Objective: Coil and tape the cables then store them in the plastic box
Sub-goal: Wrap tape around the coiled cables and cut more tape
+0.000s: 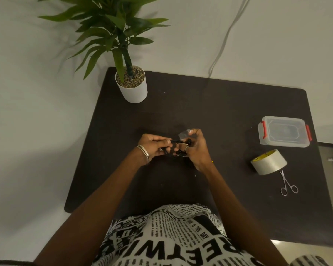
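A coiled black cable [176, 148] is held between both hands above the middle of the dark table [210, 112]. My left hand [152, 145] grips the coil's left side. My right hand [195, 146] holds its right side and pinches a small piece of clear tape [183, 134] that sticks up above the coil. The clear plastic box [284, 133] with red latches stands shut at the right. A roll of tape [268, 161] lies in front of the box.
Small metal scissors [288, 184] lie by the tape roll near the table's right edge. A potted plant in a white pot [132, 87] stands at the far left corner. A thin cord [222, 43] hangs down the wall behind the table.
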